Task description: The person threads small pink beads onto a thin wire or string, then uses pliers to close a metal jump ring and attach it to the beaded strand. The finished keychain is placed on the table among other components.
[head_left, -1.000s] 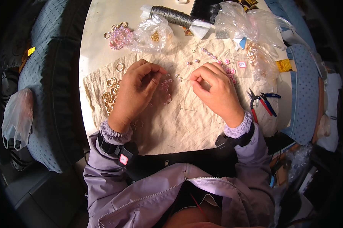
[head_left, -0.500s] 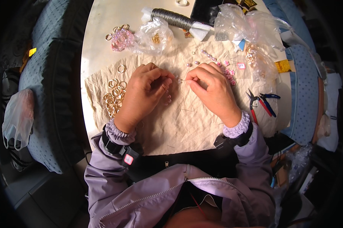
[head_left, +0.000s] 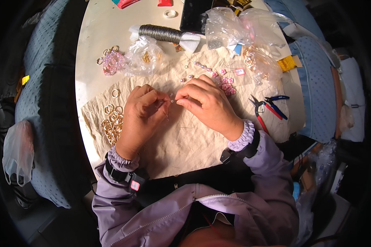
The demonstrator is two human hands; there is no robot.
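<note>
Left hand (head_left: 144, 111): fingers pinched narrow, fingertips at a tiny pale bead (head_left: 172, 101). Right hand (head_left: 210, 103): likewise pinched, fingertips meeting the bead from the right; we take both to have hold of it or its strand, though the detail is too fine to be sure. Hands kept close, we judge, for fine control.

Gold rings (head_left: 112, 125): heaped left of the left hand, one single ring (head_left: 115, 93) lying apart, far of the heap. Pink beads (head_left: 227, 87): clustered just beyond the right hand, sorted by kind, we suppose, for easy picking. Red-handled pliers (head_left: 260, 119) and blue-handled pliers (head_left: 279, 112): at right, probably for the right hand's reach.

Beige cloth (head_left: 198, 148): creased, spread over the pale counter (head_left: 105, 26), presumably to stop beads rolling. Far side: grey spool (head_left: 161, 33), clear bag (head_left: 136, 59) of gold pieces, pink-lilac strand (head_left: 112, 64).

Room: blue dotted seats at left (head_left: 41, 107) and right (head_left: 317, 92), a white carrier bag (head_left: 19, 152) beside the left one; sunlight falling across the counter.
</note>
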